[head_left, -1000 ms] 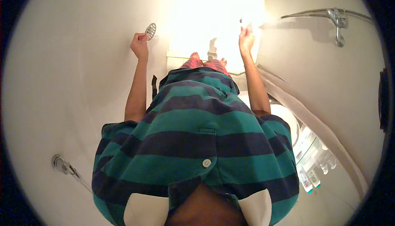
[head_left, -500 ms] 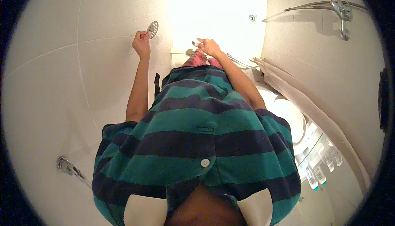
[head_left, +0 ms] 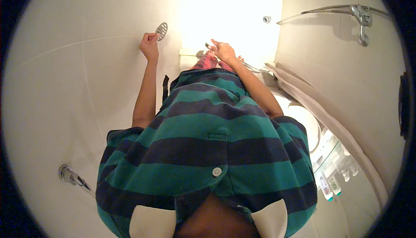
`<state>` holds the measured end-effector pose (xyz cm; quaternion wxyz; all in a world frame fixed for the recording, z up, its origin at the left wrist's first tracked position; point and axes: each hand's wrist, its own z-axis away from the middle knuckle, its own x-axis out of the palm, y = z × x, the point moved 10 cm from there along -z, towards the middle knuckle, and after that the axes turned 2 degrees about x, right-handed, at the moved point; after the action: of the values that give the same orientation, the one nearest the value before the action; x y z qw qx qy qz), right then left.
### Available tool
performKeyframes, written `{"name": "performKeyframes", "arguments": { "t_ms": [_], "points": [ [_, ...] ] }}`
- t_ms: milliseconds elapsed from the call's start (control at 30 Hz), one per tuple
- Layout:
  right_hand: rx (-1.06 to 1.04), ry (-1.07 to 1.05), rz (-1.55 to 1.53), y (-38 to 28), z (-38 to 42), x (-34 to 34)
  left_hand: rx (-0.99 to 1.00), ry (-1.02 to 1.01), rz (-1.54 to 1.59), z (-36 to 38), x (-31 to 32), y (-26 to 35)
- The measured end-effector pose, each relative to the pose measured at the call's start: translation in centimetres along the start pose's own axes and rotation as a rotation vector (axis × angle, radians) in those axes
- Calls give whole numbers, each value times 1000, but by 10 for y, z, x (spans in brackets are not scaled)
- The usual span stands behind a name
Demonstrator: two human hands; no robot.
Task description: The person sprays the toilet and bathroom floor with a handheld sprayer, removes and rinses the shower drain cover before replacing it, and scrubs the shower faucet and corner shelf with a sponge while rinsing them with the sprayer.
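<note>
My left hand (head_left: 149,46) is closed, pinching the edge of a round, slotted metal drain cover (head_left: 161,31) in front of the pale wall. To its right, my right hand (head_left: 223,50) reaches over my feet with its fingers curled. A small dark thing (head_left: 207,45) sticks out at its fingertips; I cannot tell what it is. The bright white tub floor (head_left: 236,12) lies beyond both hands, washed out by glare.
A small round metal fitting (head_left: 266,20) sits at the tub's right side. The shower mixer (head_left: 362,23) is mounted on the right wall. A beige shower curtain (head_left: 329,112) hangs at the right, beside bottles (head_left: 329,186) on a glass shelf. A chrome fitting (head_left: 69,175) is at lower left.
My right hand has shifted slightly to the right, with the small dark thing at its fingertips. My left hand keeps the drain cover in almost the same place.
</note>
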<state>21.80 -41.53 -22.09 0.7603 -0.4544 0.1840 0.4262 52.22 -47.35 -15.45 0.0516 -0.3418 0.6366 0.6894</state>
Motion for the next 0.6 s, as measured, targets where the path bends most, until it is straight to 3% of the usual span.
{"name": "performKeyframes", "arguments": {
  "t_ms": [200, 600],
  "points": [
    [53, 122, 52, 37, -10, -11, 1, 13, 123, -2, 6, -18],
    [-289, -19, -265, -69, -6, -25, -21, 7, -49, -5, 3, -12]
  ]
}}
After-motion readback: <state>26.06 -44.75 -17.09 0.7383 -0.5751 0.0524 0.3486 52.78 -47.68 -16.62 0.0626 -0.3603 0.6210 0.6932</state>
